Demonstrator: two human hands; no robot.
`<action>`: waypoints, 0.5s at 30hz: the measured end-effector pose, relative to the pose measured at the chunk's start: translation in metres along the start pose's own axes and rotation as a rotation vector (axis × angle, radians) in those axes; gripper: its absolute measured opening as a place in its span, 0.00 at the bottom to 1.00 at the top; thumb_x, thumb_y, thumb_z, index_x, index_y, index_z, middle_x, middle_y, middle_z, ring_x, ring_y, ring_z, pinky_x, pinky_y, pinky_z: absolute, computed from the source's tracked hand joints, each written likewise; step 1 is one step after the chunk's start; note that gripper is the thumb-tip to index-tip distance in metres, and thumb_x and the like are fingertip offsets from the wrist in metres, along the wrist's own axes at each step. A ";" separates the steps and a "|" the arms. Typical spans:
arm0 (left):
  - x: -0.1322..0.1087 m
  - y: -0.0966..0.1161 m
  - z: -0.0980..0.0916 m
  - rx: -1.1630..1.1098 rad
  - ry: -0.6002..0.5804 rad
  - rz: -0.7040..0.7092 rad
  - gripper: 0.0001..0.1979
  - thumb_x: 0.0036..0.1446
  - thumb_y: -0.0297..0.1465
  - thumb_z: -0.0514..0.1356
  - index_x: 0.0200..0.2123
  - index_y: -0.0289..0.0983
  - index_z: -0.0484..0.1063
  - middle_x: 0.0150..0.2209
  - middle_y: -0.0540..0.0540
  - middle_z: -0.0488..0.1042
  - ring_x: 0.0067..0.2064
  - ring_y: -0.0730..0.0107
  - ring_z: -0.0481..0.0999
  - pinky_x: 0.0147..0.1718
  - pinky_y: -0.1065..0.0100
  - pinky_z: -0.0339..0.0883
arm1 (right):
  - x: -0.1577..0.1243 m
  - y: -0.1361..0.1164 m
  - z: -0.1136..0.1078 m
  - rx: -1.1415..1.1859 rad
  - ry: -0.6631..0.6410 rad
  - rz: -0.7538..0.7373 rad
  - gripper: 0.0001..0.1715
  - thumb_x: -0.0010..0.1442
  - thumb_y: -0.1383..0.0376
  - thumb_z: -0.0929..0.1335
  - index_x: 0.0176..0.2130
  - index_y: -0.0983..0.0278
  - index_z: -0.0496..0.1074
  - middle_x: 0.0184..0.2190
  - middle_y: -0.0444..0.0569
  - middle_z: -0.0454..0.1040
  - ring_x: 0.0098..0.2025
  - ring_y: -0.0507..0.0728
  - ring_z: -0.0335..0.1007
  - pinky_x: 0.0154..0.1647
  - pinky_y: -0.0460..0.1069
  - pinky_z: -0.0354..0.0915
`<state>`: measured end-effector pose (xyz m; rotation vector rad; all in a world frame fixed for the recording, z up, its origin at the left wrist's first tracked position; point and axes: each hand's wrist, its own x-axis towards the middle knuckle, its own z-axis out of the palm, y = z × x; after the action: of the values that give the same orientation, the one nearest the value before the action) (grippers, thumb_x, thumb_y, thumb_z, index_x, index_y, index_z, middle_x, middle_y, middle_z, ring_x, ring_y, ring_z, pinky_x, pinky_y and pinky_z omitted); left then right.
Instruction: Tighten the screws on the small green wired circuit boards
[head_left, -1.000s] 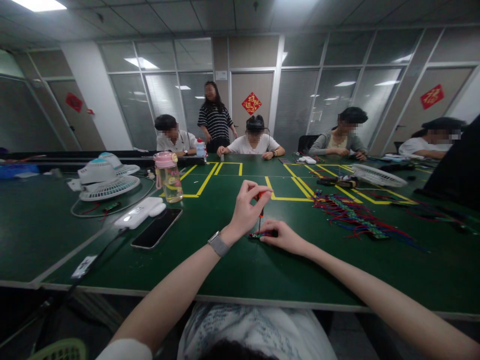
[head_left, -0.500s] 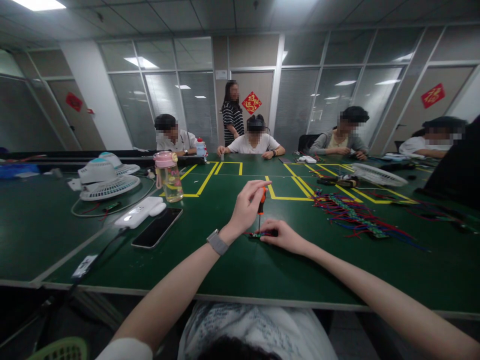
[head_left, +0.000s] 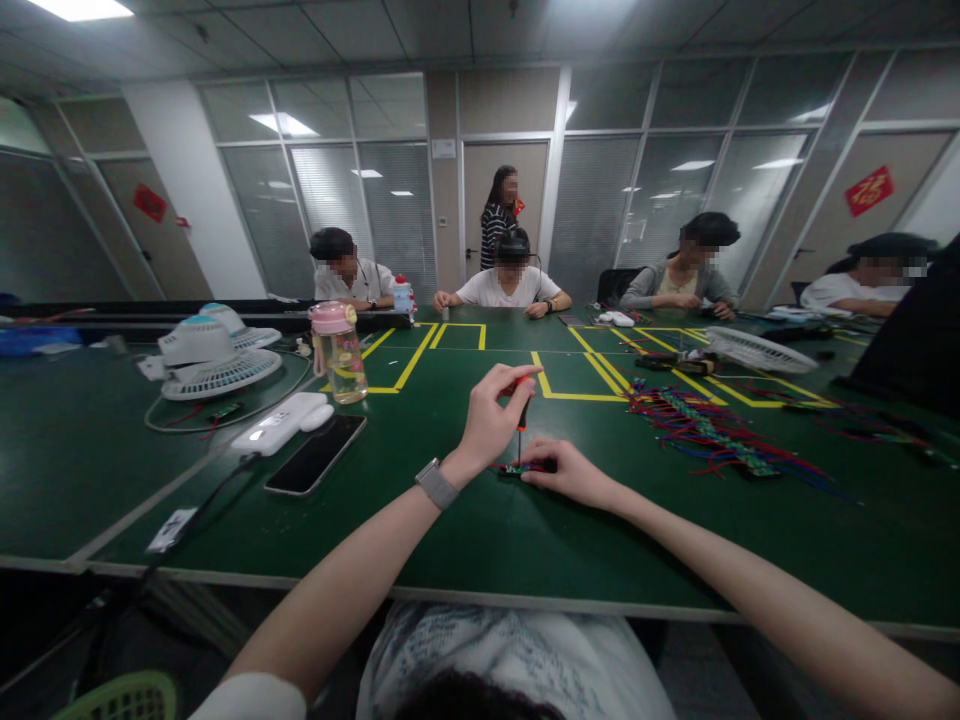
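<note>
My left hand point(head_left: 491, 418), with a watch on the wrist, is closed round the red handle of a small screwdriver point(head_left: 520, 420) held upright. The screwdriver's tip rests on a small green circuit board point(head_left: 516, 468) lying on the green table point(head_left: 465, 530). My right hand point(head_left: 570, 470) lies just right of the board, its fingertips pinching the board's edge and pressing it down. Part of the board is hidden under those fingers.
A pile of red and blue wired boards point(head_left: 705, 430) lies to the right. On the left are a black phone point(head_left: 315, 455), a white power bank point(head_left: 281, 424), a pink-lidded bottle point(head_left: 337, 352) and two small fans point(head_left: 210, 358). Several people sit along the far edge; one stands behind.
My hands stay on the screwdriver and board, with the left fingers shifting slightly on the handle. The standing person at the back has walked to the right, towards the door.
</note>
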<state>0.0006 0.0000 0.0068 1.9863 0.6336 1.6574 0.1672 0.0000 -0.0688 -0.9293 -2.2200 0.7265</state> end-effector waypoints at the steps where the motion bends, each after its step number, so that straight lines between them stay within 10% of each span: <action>1: 0.000 0.000 0.000 0.039 0.028 0.011 0.09 0.61 0.33 0.58 0.41 0.38 0.76 0.36 0.47 0.70 0.36 0.73 0.71 0.36 0.71 0.67 | 0.000 0.000 0.000 0.001 0.000 0.000 0.12 0.56 0.66 0.70 0.41 0.65 0.79 0.35 0.51 0.74 0.38 0.57 0.71 0.43 0.52 0.66; 10: 0.002 0.000 0.000 -0.119 -0.039 -0.080 0.14 0.65 0.31 0.51 0.50 0.39 0.72 0.44 0.44 0.73 0.40 0.71 0.75 0.41 0.68 0.69 | 0.000 -0.004 -0.001 0.008 -0.010 0.005 0.12 0.57 0.66 0.70 0.41 0.65 0.79 0.36 0.51 0.74 0.38 0.57 0.71 0.45 0.53 0.66; 15: 0.001 0.002 -0.002 0.074 0.069 -0.032 0.07 0.56 0.33 0.63 0.37 0.38 0.77 0.36 0.48 0.71 0.38 0.71 0.72 0.38 0.70 0.67 | 0.000 -0.005 -0.001 -0.005 -0.010 0.015 0.11 0.57 0.66 0.70 0.41 0.64 0.79 0.36 0.50 0.74 0.38 0.57 0.71 0.45 0.53 0.67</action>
<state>-0.0009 -0.0004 0.0090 1.9668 0.7580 1.7127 0.1657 -0.0026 -0.0645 -0.9471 -2.2270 0.7344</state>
